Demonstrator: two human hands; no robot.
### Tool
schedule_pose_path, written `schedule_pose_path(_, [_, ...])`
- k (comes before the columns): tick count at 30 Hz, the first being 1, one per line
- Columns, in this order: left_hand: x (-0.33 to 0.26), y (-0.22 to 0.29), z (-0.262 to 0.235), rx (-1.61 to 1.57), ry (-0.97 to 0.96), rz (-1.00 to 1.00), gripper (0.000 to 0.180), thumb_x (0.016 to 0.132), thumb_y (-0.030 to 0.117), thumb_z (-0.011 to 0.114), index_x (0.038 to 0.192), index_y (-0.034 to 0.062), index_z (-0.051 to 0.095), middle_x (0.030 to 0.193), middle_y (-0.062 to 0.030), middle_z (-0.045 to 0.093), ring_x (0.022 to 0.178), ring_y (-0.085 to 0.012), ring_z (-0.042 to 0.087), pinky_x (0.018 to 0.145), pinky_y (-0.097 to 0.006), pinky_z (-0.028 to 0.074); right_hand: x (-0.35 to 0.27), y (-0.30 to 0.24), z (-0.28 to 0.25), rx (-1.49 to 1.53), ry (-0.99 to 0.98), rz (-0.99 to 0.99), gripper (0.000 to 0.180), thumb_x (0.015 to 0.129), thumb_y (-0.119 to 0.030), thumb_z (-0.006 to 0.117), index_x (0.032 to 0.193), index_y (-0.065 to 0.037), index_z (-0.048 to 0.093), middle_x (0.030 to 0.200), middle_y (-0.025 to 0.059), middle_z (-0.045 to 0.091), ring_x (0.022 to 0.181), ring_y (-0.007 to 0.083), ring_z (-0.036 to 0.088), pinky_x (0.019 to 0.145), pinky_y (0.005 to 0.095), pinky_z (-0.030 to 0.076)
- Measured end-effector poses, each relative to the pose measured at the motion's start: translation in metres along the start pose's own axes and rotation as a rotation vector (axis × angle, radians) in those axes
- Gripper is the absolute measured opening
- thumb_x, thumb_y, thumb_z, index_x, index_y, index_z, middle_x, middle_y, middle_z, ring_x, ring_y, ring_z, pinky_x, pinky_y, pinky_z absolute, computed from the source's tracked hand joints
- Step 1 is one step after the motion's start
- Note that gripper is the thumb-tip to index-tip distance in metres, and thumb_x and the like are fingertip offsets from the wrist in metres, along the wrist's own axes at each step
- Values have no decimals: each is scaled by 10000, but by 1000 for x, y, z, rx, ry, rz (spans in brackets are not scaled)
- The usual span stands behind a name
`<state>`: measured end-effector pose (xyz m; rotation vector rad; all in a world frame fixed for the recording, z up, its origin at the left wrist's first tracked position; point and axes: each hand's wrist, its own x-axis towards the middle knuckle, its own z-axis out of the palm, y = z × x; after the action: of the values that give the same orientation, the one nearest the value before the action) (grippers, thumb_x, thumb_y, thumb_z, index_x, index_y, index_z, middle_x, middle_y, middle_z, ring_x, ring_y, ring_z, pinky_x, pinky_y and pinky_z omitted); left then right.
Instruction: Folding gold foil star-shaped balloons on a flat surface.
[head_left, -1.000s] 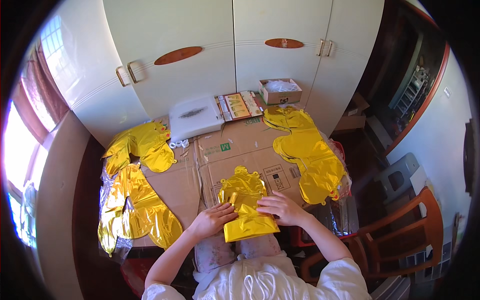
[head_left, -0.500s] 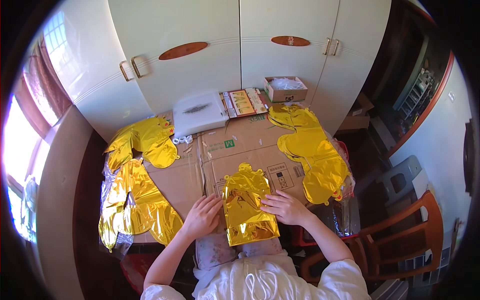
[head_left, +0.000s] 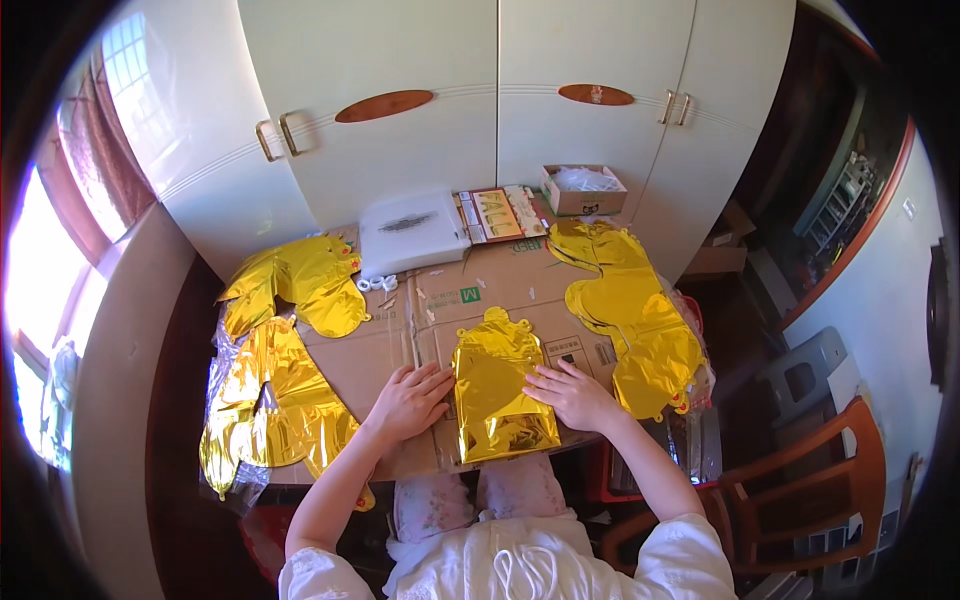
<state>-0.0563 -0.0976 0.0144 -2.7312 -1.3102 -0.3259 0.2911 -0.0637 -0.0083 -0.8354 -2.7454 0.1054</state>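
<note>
A flat gold foil balloon [head_left: 498, 385] lies on the cardboard in front of me, its knobbed end pointing away and its straight edge close to the front of the table. My left hand [head_left: 412, 402] rests palm down at its left edge, with the fingers stretched out. On the other side, my right hand [head_left: 575, 397] lies flat with its fingertips on the foil's right edge. Both hands are open and neither grips anything.
Stacked gold foil balloons [head_left: 640, 320] line the right side; more gold foil [head_left: 275, 390] covers the left. At the back are a white plastic-wrapped packet [head_left: 410, 235], printed card packs [head_left: 497, 214] and a small box [head_left: 585, 203] of clear plastic pieces. A wooden chair [head_left: 800, 480] stands right.
The middle foil balloon has slid away from me on the cardboard, and its near edge no longer overhangs my lap. Both hands stay beside it. The whole view has shifted slightly.
</note>
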Motion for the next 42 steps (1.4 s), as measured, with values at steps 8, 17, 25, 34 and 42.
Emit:
schedule_pose_path(8, [3, -2, 3, 27, -3, 35, 444, 916, 393, 577, 1240, 91, 606, 1369, -19, 549, 1266, -185, 479, 986, -391, 397, 14, -39, -29, 109, 222, 67, 407, 873, -73, 514, 1265, -96, 620, 1379, 116, 546, 1326, 286, 477, 1109, 516, 348])
schedule_pose_path(17, [6, -1, 4, 29, -31, 49, 479, 905, 428, 588, 1245, 91, 602, 1362, -23, 557, 1253, -180, 491, 963, -383, 404, 49, -85, 24, -16, -12, -102, 479, 960, -378, 515, 1377, -143, 514, 1441, 91, 488, 1377, 273, 403, 1139, 504, 283])
schedule_pose_path(25, [15, -10, 2, -49, -39, 23, 453, 921, 402, 573, 1255, 97, 589, 1360, -25, 561, 1253, -186, 494, 970, -403, 390, 47, -84, 30, 41, -46, -96, 492, 953, -361, 521, 1394, -145, 497, 1453, 91, 476, 1382, 277, 397, 1141, 502, 281])
schedule_pose_path(34, [29, -32, 8, -32, 8, -13, 418, 922, 314, 572, 1296, 125, 577, 1337, -2, 585, 1269, -202, 488, 971, -417, 367, 46, -84, 30, 54, -46, -90, 499, 948, -350, 530, 1402, -147, 489, 1474, 86, 455, 1388, 276, 389, 1139, 515, 280])
schedule_pose_path(42, [30, 16, -4, -150, 111, 72, 489, 854, 212, 654, 1300, 45, 545, 1333, -138, 566, 1301, -289, 482, 1053, -481, 386, 43, -83, 23, 104, 36, -75, 434, 937, -321, 551, 1324, -124, 551, 1423, 99, 490, 1370, 288, 402, 1134, 520, 293])
